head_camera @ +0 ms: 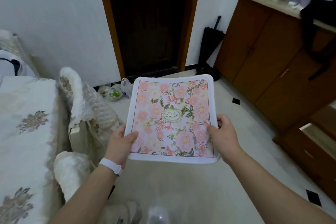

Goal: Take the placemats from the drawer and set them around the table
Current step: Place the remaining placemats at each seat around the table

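Note:
A square placemat (172, 114) with pink flowers, a white border and an oval label in its middle is held flat in the air over the floor. My left hand (121, 141) grips its near left edge, thumb on top; a white band sits on that wrist. My right hand (224, 132) grips its right edge, thumb on top. Whether more mats lie under the top one is hidden. No drawer and no table can be made out.
A sofa (27, 118) with floral covers and a padded armrest (80, 100) stands at the left. A dark doorway (149, 23) is ahead, small bags and a cup (116, 91) beside it. Wooden cabinets (269, 56) line the right; a folded black stand (211, 45) leans in the corner.

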